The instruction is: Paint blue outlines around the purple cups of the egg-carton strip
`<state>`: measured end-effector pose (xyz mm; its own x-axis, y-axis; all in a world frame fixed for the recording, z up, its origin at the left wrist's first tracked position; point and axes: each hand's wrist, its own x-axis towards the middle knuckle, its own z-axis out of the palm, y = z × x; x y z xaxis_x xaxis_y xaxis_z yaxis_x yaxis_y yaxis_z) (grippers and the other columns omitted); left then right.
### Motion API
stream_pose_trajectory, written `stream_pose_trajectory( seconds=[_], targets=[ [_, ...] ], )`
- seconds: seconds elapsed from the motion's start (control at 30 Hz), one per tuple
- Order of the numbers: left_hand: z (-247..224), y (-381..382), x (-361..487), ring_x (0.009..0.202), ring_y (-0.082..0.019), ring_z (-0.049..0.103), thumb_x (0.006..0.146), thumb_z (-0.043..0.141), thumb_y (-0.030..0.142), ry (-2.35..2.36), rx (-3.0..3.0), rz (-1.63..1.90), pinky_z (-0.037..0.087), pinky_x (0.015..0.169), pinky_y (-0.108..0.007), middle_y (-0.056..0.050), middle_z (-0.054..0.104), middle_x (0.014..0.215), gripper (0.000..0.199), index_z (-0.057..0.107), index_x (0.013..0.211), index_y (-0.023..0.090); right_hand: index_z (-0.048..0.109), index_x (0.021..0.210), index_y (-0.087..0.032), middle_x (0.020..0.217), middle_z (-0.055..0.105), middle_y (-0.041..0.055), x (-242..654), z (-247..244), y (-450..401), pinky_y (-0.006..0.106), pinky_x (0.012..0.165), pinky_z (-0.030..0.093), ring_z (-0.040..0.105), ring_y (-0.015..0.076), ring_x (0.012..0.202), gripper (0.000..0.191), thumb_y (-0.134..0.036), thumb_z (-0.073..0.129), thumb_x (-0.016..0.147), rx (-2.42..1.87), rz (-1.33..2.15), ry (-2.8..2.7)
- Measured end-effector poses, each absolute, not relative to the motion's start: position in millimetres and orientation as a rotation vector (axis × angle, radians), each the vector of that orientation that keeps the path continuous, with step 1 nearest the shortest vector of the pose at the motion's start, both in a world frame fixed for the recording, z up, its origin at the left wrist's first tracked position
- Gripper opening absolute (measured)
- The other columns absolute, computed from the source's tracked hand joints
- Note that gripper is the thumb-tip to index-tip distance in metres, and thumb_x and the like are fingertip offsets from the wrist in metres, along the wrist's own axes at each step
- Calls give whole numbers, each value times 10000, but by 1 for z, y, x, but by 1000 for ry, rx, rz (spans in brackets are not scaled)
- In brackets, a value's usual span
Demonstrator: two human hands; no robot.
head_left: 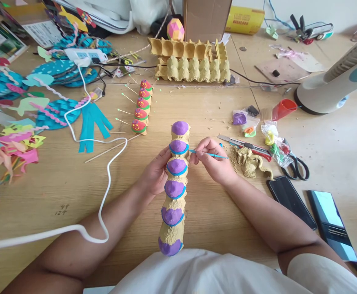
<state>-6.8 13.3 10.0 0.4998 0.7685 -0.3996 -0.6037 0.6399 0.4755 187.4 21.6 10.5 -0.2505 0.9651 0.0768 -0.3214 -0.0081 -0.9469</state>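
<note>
A long strip cut from an egg carton (172, 234) stands out toward me, its several bumps capped in purple clay (176, 189). Blue clay edging (181, 171) rims most of the caps; the farthest cap shows none. My left hand (158, 171) grips the strip from its left side, near the upper middle. In my right hand (211, 161) a thin blue modelling tool (213, 154) is pinched, its tip close to the strip's right edge by the second bump. Whether the tip touches the clay I cannot tell.
A smaller red-and-green carton caterpillar (141, 108) lies beyond, left. Egg cartons (196, 69) sit at the back. To the right are a utility knife (242, 145), carton scraps (248, 162), scissors (297, 165) and a phone (291, 200). A white cable (106, 196) crosses the left side.
</note>
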Motion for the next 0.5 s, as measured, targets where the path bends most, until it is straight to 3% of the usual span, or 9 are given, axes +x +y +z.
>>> stream_pose_trajectory(
  seconds=[0.3,0.5],
  targets=[
    [13,14,-5,433,-128,585,920,777,354,656,326,884,529,507,-263,16,656,597,154,737,879,212,609,888,-247,664,675,-26,188,16,20,316,698,529,635,156,673,296,-470,803,885,-822,1471,-1203],
    [10,14,-6,486,-127,630,927,772,328,663,385,908,575,552,-271,5,717,697,117,755,963,218,606,889,-245,702,695,-14,189,19,20,327,701,548,651,155,680,312,-491,796,888,-829,1453,-1238]
  ],
)
